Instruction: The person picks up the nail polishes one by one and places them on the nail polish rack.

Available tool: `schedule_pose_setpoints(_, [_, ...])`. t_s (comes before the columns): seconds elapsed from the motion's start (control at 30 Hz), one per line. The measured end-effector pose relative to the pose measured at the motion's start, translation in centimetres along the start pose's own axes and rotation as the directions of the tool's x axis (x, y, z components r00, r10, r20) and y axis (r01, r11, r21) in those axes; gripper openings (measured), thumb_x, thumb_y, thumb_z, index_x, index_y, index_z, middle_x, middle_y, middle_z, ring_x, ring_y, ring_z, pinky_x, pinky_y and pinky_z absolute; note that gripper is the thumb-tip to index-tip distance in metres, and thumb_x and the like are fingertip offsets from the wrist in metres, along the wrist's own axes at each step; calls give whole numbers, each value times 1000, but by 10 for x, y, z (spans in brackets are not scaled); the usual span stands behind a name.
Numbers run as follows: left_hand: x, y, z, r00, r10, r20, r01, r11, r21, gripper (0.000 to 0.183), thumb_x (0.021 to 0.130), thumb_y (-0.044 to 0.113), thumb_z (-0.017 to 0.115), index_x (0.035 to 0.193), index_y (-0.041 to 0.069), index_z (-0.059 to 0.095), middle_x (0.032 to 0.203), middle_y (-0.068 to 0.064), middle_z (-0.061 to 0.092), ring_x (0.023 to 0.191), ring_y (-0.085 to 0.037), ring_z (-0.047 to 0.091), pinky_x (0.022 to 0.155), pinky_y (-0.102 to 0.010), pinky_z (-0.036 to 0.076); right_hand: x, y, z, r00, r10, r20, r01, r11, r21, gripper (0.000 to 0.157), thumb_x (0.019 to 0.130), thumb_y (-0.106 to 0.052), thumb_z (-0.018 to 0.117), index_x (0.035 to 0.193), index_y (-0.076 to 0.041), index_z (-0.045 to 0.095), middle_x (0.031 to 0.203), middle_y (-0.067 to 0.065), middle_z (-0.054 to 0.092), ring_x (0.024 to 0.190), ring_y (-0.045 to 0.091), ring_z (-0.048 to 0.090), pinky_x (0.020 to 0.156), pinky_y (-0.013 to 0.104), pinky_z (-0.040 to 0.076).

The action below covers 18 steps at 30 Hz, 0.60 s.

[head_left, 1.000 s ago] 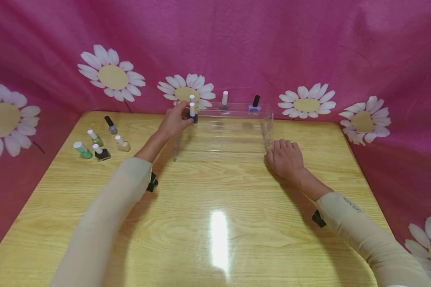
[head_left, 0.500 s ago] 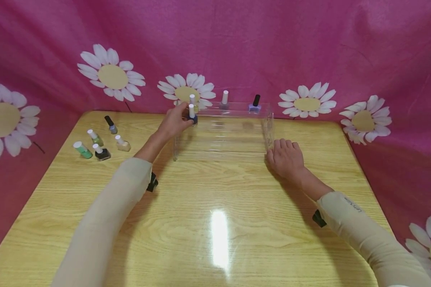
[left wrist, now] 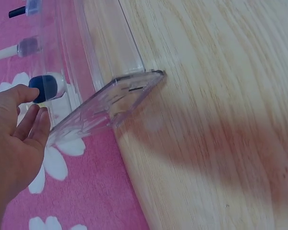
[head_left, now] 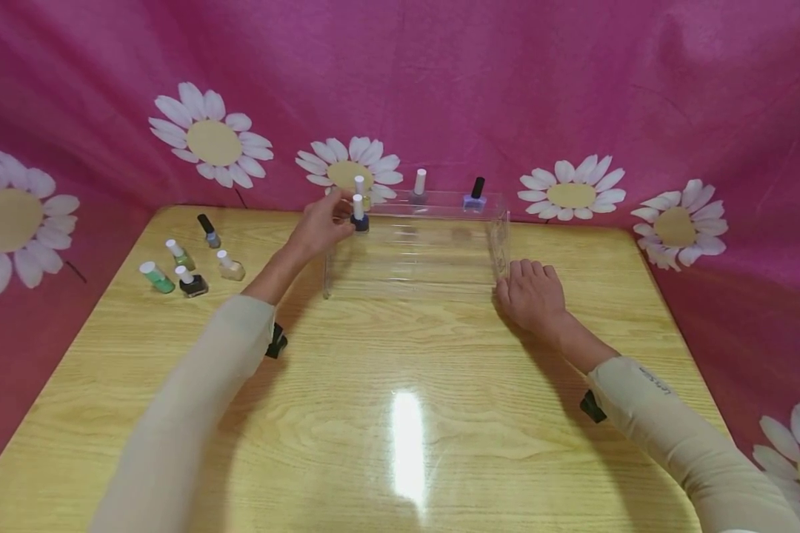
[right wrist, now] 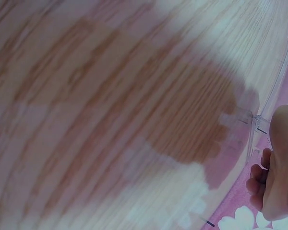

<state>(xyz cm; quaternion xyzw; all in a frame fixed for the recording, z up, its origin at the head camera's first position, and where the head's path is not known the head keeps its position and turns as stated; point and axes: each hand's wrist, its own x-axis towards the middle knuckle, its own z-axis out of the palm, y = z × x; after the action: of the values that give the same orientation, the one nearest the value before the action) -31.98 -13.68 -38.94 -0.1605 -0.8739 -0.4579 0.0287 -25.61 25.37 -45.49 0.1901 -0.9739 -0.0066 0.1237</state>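
Observation:
A dark blue nail polish bottle point(head_left: 359, 220) with a white cap stands upright at the left of a clear tiered display rack point(head_left: 500, 240). My left hand point(head_left: 318, 228) is just left of it, thumb and fingers spread apart. In the left wrist view the thumb overlaps the blue bottle point(left wrist: 44, 88); whether it touches cannot be told. Behind it stands a yellowish bottle point(head_left: 365, 198), partly hidden. A greyish bottle with a white cap point(head_left: 420, 181) and a lilac one point(head_left: 474, 201) stand on the top tier. My right hand point(head_left: 532, 295), fingers curled, rests against the rack's right end.
On the table's left lie or stand several more bottles: a mint one point(head_left: 157, 277), a green one point(head_left: 181, 257), a black one point(head_left: 192, 283), a cream one point(head_left: 230, 266) and a grey-blue one point(head_left: 211, 235). A pink flowered cloth point(head_left: 453, 89) hangs behind the table point(head_left: 440, 355).
The blue bottle has come down slightly onto the rack, and my left hand has let go and drawn a little to the left. My right hand stays in place.

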Motion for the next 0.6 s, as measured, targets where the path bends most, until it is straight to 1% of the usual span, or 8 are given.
schedule_pose_setpoints(0.13, [-7,-4,-7,999,33,-33,-34,999,-16,42,91,-5,63,131,-1,52,122,-23,62,114,-35,60,97,-43,48,0,1,0,1000,-1,8,1,1000,-3,35,102,-27,39,81,1,41,78,16,43,80,39,49,72,50,39])
schedule_pose_setpoints(0.3, [-20,-9,-21,997,38,-69,-43,997,-67,43,90,-7,62,132,-7,50,124,-27,59,116,-40,57,99,-46,46,0,2,1,1000,-1,2,1,1000,-6,35,103,-27,38,81,1,40,79,16,43,80,39,49,73,50,39])
schedule_pose_setpoints(0.37, [-26,-12,-28,996,29,-78,-36,996,-85,42,91,-7,61,131,-9,49,124,-28,58,117,-40,56,100,-47,45,0,2,1,1000,-4,-10,3,1000,-5,35,102,-27,39,80,1,40,79,16,43,80,39,49,72,50,39])
schedule_pose_setpoints(0.43, [-35,-15,-36,996,11,-86,-18,996,-85,41,92,-5,61,131,-9,48,124,-28,57,117,-39,55,101,-46,44,0,2,1,1000,-7,-23,7,1000,-3,35,102,-27,40,79,0,38,78,16,42,79,39,49,72,50,39])
schedule_pose_setpoints(0.6, [-60,-28,-58,991,-25,-130,19,998,-52,42,93,-2,63,133,-6,48,124,-25,57,119,-38,53,102,-49,42,-1,1,1,999,-12,-37,12,1000,-2,35,101,-26,41,79,0,38,77,16,42,79,39,49,71,50,40])
